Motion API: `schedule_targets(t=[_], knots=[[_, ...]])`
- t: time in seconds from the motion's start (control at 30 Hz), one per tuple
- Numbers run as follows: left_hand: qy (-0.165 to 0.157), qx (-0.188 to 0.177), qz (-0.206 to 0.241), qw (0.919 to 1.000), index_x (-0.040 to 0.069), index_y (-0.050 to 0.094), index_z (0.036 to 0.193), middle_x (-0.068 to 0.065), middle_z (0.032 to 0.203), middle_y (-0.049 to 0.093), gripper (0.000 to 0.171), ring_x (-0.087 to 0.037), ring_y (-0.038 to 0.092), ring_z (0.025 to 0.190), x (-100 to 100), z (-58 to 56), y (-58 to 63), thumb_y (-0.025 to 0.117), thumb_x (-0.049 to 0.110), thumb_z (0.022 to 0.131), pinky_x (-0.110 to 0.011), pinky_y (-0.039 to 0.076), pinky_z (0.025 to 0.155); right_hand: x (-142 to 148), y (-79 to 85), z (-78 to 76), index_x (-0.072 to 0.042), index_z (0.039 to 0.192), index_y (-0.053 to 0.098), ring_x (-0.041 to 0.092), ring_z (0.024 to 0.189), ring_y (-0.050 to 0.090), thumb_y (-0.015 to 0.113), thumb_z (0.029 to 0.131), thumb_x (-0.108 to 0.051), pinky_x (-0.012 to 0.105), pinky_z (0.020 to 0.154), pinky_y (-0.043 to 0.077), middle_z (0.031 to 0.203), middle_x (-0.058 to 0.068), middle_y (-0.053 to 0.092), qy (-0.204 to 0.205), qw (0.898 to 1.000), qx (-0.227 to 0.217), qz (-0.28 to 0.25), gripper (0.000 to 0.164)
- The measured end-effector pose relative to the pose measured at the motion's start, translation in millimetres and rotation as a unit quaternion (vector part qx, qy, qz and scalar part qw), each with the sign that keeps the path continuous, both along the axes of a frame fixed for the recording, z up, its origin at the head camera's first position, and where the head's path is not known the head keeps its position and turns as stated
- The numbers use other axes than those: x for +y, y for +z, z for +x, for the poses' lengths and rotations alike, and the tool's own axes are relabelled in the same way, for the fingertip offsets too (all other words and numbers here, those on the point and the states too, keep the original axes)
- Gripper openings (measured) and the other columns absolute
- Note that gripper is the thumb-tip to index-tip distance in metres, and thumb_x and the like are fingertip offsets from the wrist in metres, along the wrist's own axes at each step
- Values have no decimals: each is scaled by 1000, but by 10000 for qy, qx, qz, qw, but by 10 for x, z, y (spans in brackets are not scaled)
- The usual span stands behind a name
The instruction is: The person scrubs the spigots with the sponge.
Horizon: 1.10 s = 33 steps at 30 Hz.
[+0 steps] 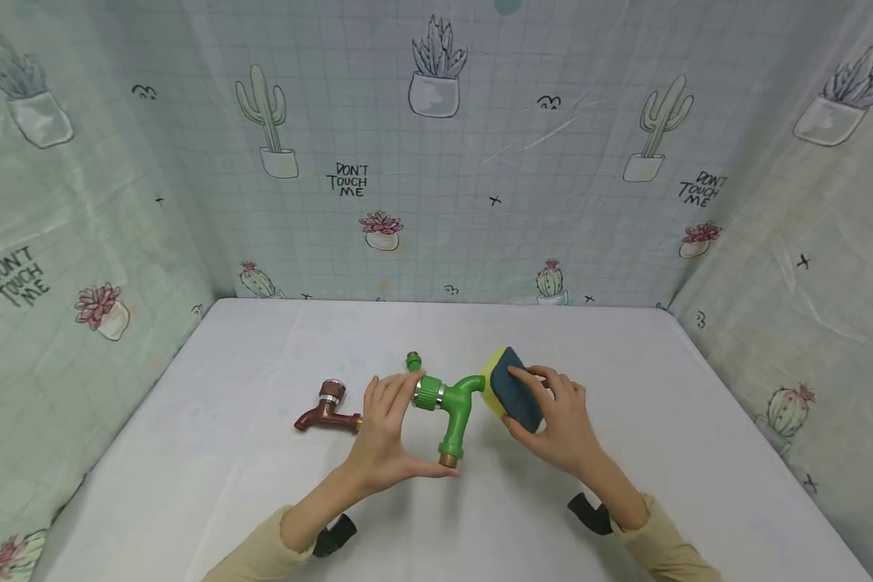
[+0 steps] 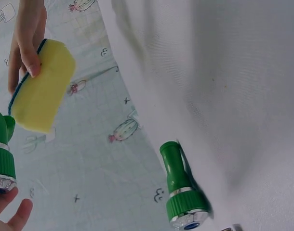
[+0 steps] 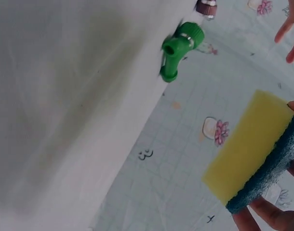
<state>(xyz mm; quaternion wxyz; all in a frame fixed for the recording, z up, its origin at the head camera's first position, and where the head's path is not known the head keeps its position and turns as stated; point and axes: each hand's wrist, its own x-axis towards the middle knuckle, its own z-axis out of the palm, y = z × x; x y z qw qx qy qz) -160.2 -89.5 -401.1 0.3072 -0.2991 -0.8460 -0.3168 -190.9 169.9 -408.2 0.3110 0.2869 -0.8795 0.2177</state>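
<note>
My left hand (image 1: 381, 444) holds a green tap (image 1: 460, 412) above the white table, thumb at its brass threaded end and fingers at the knob end. In my right hand (image 1: 563, 424) is a sponge (image 1: 516, 392), yellow with a dark blue scouring side, pinched between thumb and fingers. The yellow face points toward the tap, whose spout end overlaps the sponge's edge in the head view. A second green tap (image 2: 178, 178) lies on the table, largely hidden behind the left hand in the head view. To the left lies a brown tap (image 1: 329, 412).
The white table (image 1: 262, 347) is enclosed by a cactus-print cloth (image 1: 436, 162) at the back and sides. Black curved pieces (image 1: 335, 536) show beside both wrists, near the beige sleeves (image 1: 265, 541).
</note>
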Motion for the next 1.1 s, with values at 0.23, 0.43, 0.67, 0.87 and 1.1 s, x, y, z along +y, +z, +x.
schedule_targets(t=[0.23,0.43,0.67,0.87,1.1], knots=[[-133,-193,221,9995,6,32,136,-9,123,45,116,-24,39,115,24,-13,-2,78,61,45,-64,21,96,-44,14,59,-18,126,48,24,97,49,61,78,-46,43,77,31,114,10,51,454,9985,-179,-264,58],[-150,-450,-263,9985,14,30,138,-5,118,49,116,-20,39,110,11,-1,19,80,57,43,-70,18,94,-56,25,85,-16,125,48,24,104,48,59,79,-47,44,82,30,117,11,50,723,9959,-269,-477,57],[86,-558,-1155,9917,25,19,143,-8,115,47,118,-22,40,109,57,10,36,76,60,46,-75,20,87,-117,28,119,-17,125,49,21,96,50,51,81,-52,45,81,31,115,10,51,890,9957,-7,-261,56],[160,-773,-1414,9868,29,13,143,-8,113,47,120,-23,40,108,116,27,33,77,61,46,-73,22,89,-148,49,164,-18,126,48,19,91,50,51,81,-53,45,80,32,116,10,51,894,9959,-30,-105,57],[264,-368,-1669,9849,19,23,140,-14,128,38,118,-27,38,112,157,24,-4,77,60,43,-71,22,91,-171,-6,202,-20,126,48,18,90,51,55,80,-51,44,78,32,116,8,51,849,9963,-115,58,56]])
